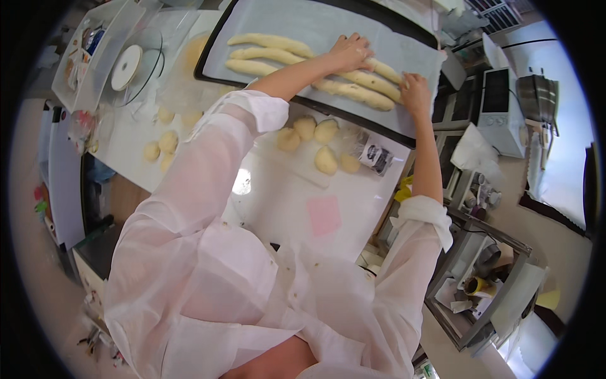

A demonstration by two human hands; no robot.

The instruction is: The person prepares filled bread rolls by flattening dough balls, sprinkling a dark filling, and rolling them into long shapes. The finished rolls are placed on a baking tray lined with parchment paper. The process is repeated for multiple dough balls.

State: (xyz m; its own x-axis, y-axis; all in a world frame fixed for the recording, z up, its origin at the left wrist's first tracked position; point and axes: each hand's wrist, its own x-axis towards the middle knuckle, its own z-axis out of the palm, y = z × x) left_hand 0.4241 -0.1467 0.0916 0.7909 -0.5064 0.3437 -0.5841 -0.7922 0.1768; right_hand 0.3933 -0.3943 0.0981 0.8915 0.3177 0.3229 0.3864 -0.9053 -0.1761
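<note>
Long pale dough ropes lie side by side on a paper-lined dark baking tray [210, 55]. My left hand [352, 52] reaches across them, its fingers curled on the far dough rope [385, 71] of the right group. At that rope's right end, my right hand [415, 95] grips with bent fingers. A middle dough rope [369, 83] and a near dough rope [353, 95] run alongside. Further left, more dough ropes [270, 42] stretch out, partly behind my left forearm. The exact finger contact is hard to make out.
Several dough balls [304, 128] sit below the tray, beside a clear packet with a dark label [375, 156]. A pink scraper [324, 215] lies on the white table [284, 196]. More dough balls [168, 141], a white disc [127, 67] and a plastic bin [101, 76] are at left.
</note>
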